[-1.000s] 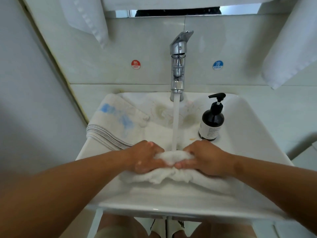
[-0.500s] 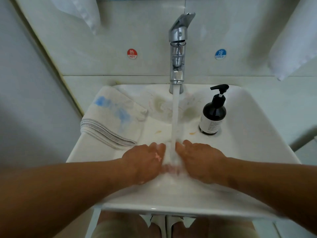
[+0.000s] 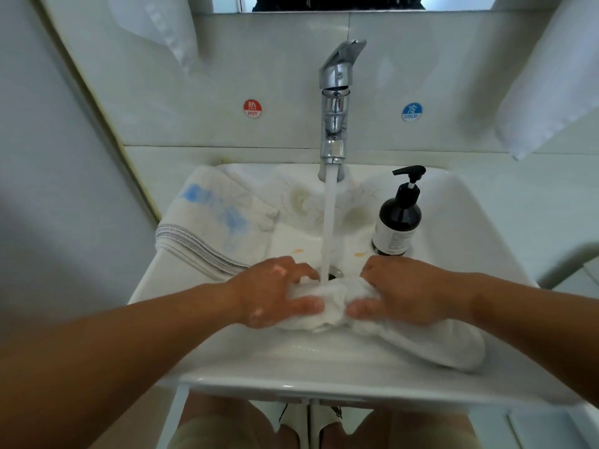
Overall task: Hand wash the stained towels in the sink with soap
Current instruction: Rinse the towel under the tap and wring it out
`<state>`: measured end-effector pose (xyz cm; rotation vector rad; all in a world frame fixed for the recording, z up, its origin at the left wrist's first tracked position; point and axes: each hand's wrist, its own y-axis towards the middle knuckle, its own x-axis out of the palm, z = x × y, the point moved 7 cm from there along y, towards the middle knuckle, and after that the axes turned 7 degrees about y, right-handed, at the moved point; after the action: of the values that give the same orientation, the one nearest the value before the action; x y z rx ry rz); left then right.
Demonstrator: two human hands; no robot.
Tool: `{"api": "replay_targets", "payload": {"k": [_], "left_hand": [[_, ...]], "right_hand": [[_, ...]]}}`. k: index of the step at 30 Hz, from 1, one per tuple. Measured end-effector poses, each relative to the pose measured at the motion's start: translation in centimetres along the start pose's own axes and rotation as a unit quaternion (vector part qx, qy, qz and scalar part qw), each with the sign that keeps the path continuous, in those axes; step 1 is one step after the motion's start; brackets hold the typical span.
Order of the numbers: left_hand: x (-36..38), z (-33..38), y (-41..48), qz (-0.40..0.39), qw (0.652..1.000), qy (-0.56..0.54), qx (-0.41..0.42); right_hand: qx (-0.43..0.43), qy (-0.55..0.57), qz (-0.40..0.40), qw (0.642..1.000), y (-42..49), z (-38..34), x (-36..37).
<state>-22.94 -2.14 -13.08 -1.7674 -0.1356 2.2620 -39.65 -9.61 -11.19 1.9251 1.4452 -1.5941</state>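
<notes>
Half a second back the two hands were pressed close together under the water with the cloth nearly hidden. Now they have drawn a little apart, and a bunched white towel (image 3: 330, 301) shows between them. The left hand (image 3: 275, 293) grips one end of the bunch, fingers over the top and thumb along the near side. The right hand (image 3: 405, 290) grips the other end the same way. Both wrists sit low in the sink (image 3: 324, 382), knuckles up, forearms reaching in over the near rim. Water (image 3: 329, 222) from the tap (image 3: 337, 108) lands just beyond the gap between the hands, by the drain (image 3: 337, 273). The towel's loose tail lies under the right forearm.

I'd say this is mid-scrub on one towel, with rinsing and wringing to come. Pale flecks on the left hand may be suds. Beyond the left hand a blue-stained towel (image 3: 214, 218) hangs over the rim, and farther back a cloth with brownish marks (image 3: 304, 199) lies untouched. The soap bottle (image 3: 400, 218) stands just beyond the right hand.
</notes>
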Motion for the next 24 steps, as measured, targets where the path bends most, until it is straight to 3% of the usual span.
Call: {"api": "replay_targets", "payload": {"k": [4,8,13,18,21,24], "left_hand": [[2.5,1.8,-0.8,-0.021,0.997,0.052,0.043],[2.7,1.9,0.5,-0.018,0.997,0.071,0.016],[2.1,2.2,1.3,-0.053,0.982,0.179,0.034],[1.0,1.5,1.5,-0.001,0.987,0.156,-0.036],[1.2,2.0,1.4,-0.038,0.985,0.171,-0.010],[-0.5,0.9,0.0,-0.018,0.997,0.074,-0.017]], "right_hand": [[-0.020,-0.059,-0.006,0.998,-0.4,-3.3,1.9],[0.002,-0.109,0.027,0.994,1.3,-3.9,3.4],[0.013,-0.057,0.044,0.997,2.7,-2.6,2.9],[0.013,-0.090,0.069,0.993,2.9,-2.4,1.9],[-0.002,-0.001,0.053,0.999,3.1,-2.2,2.5],[-0.027,0.035,0.055,0.997,2.3,-2.6,2.3]]}}
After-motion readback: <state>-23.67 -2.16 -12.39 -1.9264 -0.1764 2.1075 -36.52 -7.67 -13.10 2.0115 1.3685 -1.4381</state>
